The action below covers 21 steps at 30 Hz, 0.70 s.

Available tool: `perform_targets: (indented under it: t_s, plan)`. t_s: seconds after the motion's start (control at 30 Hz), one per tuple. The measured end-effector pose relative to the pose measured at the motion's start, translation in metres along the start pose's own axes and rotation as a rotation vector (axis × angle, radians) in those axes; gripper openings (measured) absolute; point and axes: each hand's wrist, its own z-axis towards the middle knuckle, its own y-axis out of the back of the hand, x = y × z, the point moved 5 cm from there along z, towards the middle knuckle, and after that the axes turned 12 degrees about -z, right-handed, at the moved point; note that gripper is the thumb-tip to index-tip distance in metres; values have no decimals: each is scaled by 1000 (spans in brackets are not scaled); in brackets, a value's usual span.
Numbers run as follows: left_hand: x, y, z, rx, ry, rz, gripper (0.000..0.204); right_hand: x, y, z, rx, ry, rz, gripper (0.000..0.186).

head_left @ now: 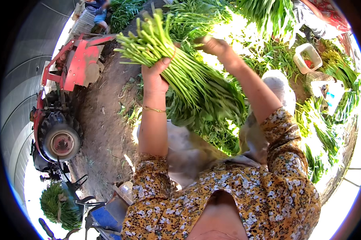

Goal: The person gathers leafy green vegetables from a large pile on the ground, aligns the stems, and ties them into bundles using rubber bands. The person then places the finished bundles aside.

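A thick bundle of long-stemmed leafy greens (188,80) is gripped in my left hand (155,76), whose thumb presses on the stems. The pale cut ends point to the upper left, and the dark leaves hang to the lower right over my lap. A thin reddish band (174,53) crosses the stems just above my thumb. My right hand (215,46) is raised to the right of the bundle, apart from it and smeared by motion, so its fingers do not show clearly. Loose greens (264,54) cover the ground beyond it.
A white plastic container (307,58) with small red things inside stands at the right. Several bunches of greens (320,128) lie below it. At the left is a red wheeled machine (70,64) on bare soil. Another person (97,11) is at the upper left.
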Motion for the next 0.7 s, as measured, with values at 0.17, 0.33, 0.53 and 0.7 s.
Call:
perform_targets:
  t_s: [0.17, 0.33, 0.53, 0.7]
  plan:
    - [-34, 54, -3, -350, -232, -119, 46, -1, 35, -9, -338, -49, 236, 33]
    - [-75, 81, -6, -394, -349, -224, 32, -23, 78, -21, -727, -157, 616, 18]
    - [-99, 102, -17, -544, -491, -226, 25, -43, 75, -25, -784, -236, 758, 10]
    - [-104, 118, -24, -643, -481, -282, 23, -52, 70, -21, -751, -257, 785, 10]
